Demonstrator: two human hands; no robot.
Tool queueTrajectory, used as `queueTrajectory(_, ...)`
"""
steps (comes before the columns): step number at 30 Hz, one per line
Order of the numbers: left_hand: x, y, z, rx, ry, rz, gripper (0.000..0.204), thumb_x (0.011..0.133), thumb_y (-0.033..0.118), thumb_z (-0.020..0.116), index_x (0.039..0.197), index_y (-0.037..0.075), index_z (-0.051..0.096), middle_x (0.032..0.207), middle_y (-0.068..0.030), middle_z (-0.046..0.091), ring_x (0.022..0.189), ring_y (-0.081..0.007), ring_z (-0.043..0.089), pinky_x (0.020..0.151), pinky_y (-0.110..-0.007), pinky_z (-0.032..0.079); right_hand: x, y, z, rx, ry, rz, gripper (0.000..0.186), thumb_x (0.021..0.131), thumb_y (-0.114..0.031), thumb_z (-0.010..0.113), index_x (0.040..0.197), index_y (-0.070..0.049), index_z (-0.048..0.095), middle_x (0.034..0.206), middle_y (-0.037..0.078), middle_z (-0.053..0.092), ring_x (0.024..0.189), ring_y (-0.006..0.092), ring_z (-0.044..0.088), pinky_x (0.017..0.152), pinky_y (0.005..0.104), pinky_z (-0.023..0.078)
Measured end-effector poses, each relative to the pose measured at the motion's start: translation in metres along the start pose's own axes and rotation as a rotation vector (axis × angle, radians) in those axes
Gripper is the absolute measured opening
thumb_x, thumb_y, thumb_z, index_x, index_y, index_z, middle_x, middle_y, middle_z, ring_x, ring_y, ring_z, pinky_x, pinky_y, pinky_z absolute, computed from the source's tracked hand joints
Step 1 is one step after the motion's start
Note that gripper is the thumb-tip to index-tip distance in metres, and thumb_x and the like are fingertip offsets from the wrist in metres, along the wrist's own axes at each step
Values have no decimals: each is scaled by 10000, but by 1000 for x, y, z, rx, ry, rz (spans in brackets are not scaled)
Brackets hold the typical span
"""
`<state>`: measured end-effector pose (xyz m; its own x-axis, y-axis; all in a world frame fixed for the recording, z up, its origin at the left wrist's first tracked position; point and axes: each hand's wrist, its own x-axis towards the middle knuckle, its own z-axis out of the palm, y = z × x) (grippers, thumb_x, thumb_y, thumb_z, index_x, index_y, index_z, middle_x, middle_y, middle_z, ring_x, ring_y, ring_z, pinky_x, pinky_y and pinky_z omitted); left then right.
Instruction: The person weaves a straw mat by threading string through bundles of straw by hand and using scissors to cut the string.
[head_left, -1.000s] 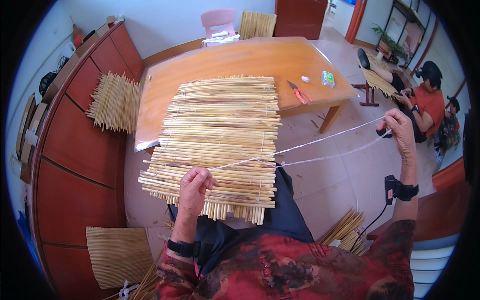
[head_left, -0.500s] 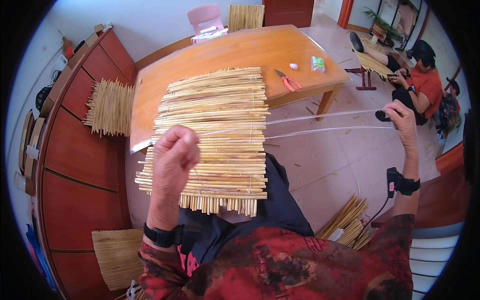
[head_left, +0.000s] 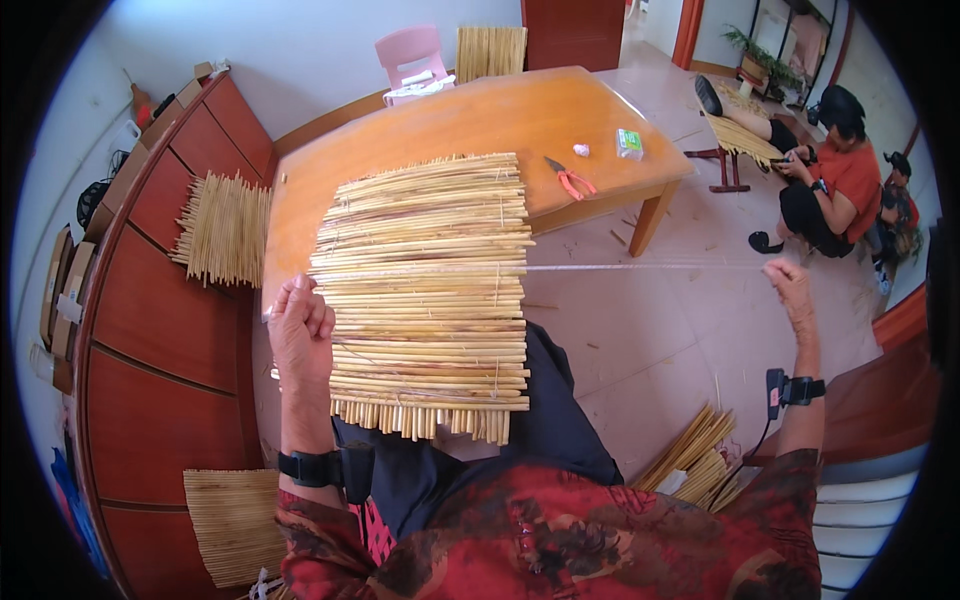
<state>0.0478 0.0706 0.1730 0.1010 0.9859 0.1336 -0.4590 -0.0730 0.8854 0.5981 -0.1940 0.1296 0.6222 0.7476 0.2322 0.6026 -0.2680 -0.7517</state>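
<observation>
Between my two hands a thin whitish string [head_left: 600, 267] is stretched almost level, passing above a mat of bound reed stalks [head_left: 430, 230]. My left hand [head_left: 303, 325], closed with fingers curled, grips the string's left end by the mat's left edge. Far out to the right, over the floor, my right hand [head_left: 793, 288] pinches the other end. The mat lies partly on the wooden table and partly over my lap, its stalks running crosswise and tied by thin cords. Short upright stalk ends show along its near edge.
Red-handled pliers [head_left: 572, 180], a small pink lump [head_left: 581, 150] and a green-white packet [head_left: 629, 144] lie on the table [head_left: 440, 120]. Reed bundles stand at left [head_left: 225, 230] and lower right [head_left: 695, 455]. A person in orange [head_left: 845, 190] sits working on reeds at right.
My left hand has moved left and my right hand lower. The string, earlier two separate slack strands, is now drawn together into a nearly straight line.
</observation>
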Motion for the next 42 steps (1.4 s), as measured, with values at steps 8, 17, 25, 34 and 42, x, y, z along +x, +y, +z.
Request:
queueTrajectory(8, -4, -30, -23, 1509, -139, 324, 229, 795, 163, 575, 967, 18, 614, 1073, -170, 560, 1024, -269, 519, 855, -371, 408, -34, -45, 76, 105, -324, -32, 112, 782, -139, 578, 772, -29, 595, 610, -36, 469, 552, 47, 408, 490, 187, 335)
queueTrajectory(17, -69, -53, 84, 747, -673, 194, 328, 804, 45, 561, 1127, 38, 511, 1140, -128, 524, 856, -172, 546, 671, -243, 451, -81, -144, 157, 261, -708, -165, 129, 798, -129, 575, 824, -5, 597, 671, 31, 566, 625, 77, 493, 566, 223, 399)
queueTrajectory(25, -31, -80, 35, 1314, -419, 310, 134, 761, 48, 599, 888, 6, 595, 1088, -150, 529, 893, -226, 548, 693, -294, 456, -95, -175, 173, 314, -888, -227, 160, 826, -149, 539, 870, -3, 586, 756, 61, 599, 688, 119, 530, 646, 246, 419)
queueTrajectory(34, -73, -57, 65, 291, -698, -312, 366, 824, 88, 559, 1176, 37, 473, 1104, -86, 535, 953, -140, 527, 708, -244, 445, -84, -225, 194, 251, -793, -464, 123, 815, -115, 537, 883, -17, 569, 737, 85, 572, 658, 168, 535, 615, 268, 421)
queueTrajectory(42, -82, -58, 42, 332, -636, -494, 165, 840, 130, 560, 942, 1, 561, 693, 13, 534, 583, -61, 475, 532, -209, 399, -86, -241, 221, 290, -836, -495, 142, 802, -142, 544, 854, -15, 580, 740, 110, 580, 658, 233, 548, 610, 307, 430)
